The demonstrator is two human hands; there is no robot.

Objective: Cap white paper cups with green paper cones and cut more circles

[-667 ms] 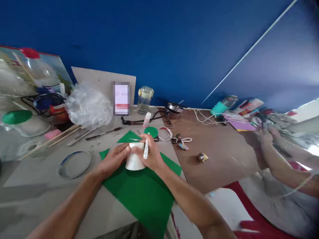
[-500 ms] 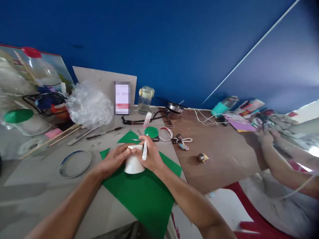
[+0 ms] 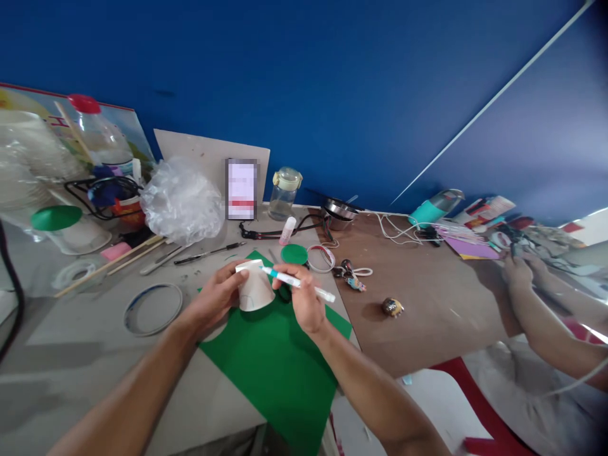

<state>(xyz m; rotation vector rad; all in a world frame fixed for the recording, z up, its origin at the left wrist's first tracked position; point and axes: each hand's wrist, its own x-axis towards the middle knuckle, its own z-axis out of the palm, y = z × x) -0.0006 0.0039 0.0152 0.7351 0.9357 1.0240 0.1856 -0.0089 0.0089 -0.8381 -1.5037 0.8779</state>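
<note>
Our grey worktop [image 3: 80, 323] carries green card [image 3: 275, 373] just below our fingers [image 3: 292, 271], and a thin hoop [image 3: 152, 284] left of them.

paper cups [image 3: 255, 290]: 1 | marker pens [image 3: 297, 283]: 1 | glass jars [image 3: 284, 196]: 1 | red-capped bottles [image 3: 99, 136]: 1

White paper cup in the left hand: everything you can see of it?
The white paper cup is plain, tapered and matte, with its wide end down and its narrow end up, tilted slightly. A white paper edge stands at the top. The left hand grips it from the side. The tip of a white marker, held in the right hand, is at its upper right; contact is unclear. It sits over a green card; whether it touches is unclear.
</note>
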